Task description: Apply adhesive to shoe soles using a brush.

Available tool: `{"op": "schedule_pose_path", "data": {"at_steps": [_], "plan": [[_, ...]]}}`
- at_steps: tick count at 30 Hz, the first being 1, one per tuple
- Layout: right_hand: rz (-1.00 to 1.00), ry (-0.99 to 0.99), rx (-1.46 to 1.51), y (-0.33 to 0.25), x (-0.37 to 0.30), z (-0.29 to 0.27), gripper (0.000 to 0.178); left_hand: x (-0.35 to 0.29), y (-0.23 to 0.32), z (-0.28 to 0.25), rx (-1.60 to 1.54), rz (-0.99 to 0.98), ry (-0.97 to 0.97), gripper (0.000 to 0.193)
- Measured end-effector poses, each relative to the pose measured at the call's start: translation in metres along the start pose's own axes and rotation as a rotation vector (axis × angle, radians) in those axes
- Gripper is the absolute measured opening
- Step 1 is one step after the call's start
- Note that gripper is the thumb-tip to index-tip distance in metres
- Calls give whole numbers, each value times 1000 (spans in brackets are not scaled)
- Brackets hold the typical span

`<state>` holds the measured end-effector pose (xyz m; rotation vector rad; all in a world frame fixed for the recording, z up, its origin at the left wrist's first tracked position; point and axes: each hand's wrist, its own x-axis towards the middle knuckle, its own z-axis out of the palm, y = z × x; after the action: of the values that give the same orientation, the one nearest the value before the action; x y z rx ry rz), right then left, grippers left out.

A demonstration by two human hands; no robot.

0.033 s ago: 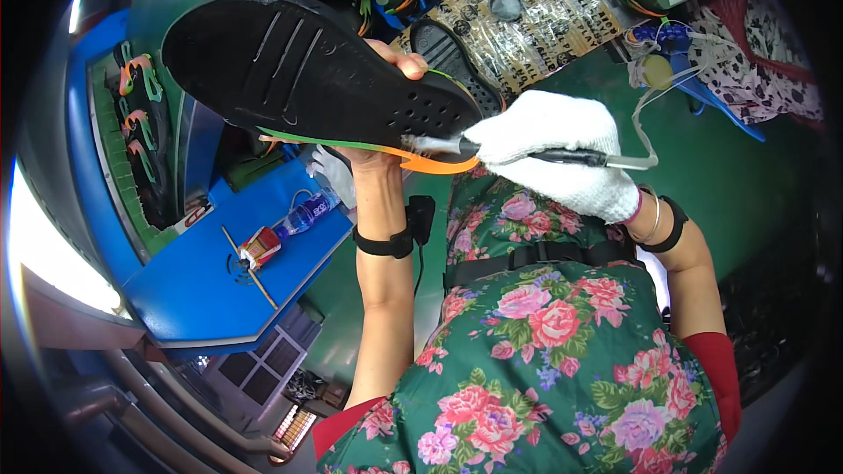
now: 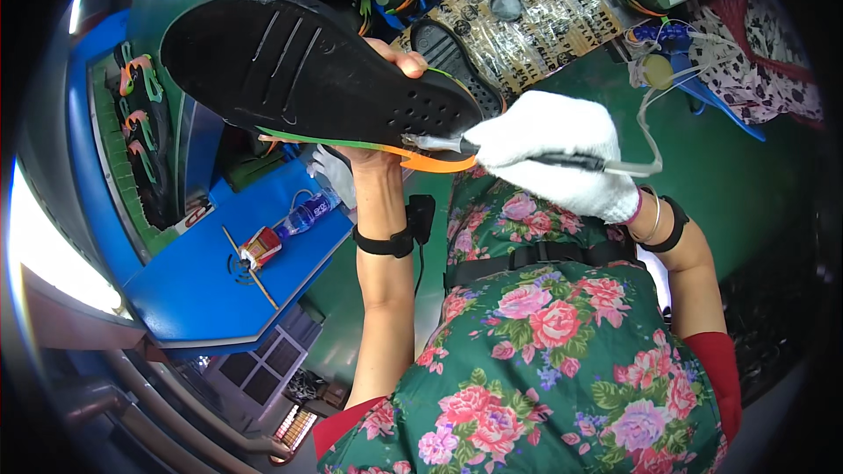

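A large black shoe sole (image 2: 325, 70) with a green and orange edge is tilted up in front of me, its face with slots and small holes showing. My bare left hand (image 2: 376, 156) grips it from beneath, fingertips curling over the far edge. In a white knitted glove, my right hand (image 2: 553, 154) is closed around a dark-handled brush (image 2: 566, 159) joined to a clear tube (image 2: 645, 127). Whitish bristles touch the sole beside its holes, close to the orange edge. Partly behind the held sole lies another black perforated sole (image 2: 442, 46).
Brown cardboard (image 2: 536, 9) under clear tape lies ahead. To the left, a blue table (image 2: 206, 294) bears a plastic bottle (image 2: 309, 211), a red container (image 2: 261, 247) and a thin stick. Several soles rest on a green belt (image 2: 110, 140). A round yellowish object (image 2: 657, 72) hangs among tubes.
The tube behind the brush has swung very slightly to the right, and the bristles have shifted a little against the sole. My left hand keeps the same hold.
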<state>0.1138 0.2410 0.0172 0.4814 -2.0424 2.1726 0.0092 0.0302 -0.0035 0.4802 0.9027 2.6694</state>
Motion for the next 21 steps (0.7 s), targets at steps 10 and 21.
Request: {"op": "schedule_pose_path", "data": {"at_steps": [10,21], "plan": [[-200,-72,-162,-1,-5,0,24,6,-1,-9,-46,-7,-48,101],[-262,-39,-164,-18,-8,11,24,7,-10,-10,-164,-104,-75,106]]}}
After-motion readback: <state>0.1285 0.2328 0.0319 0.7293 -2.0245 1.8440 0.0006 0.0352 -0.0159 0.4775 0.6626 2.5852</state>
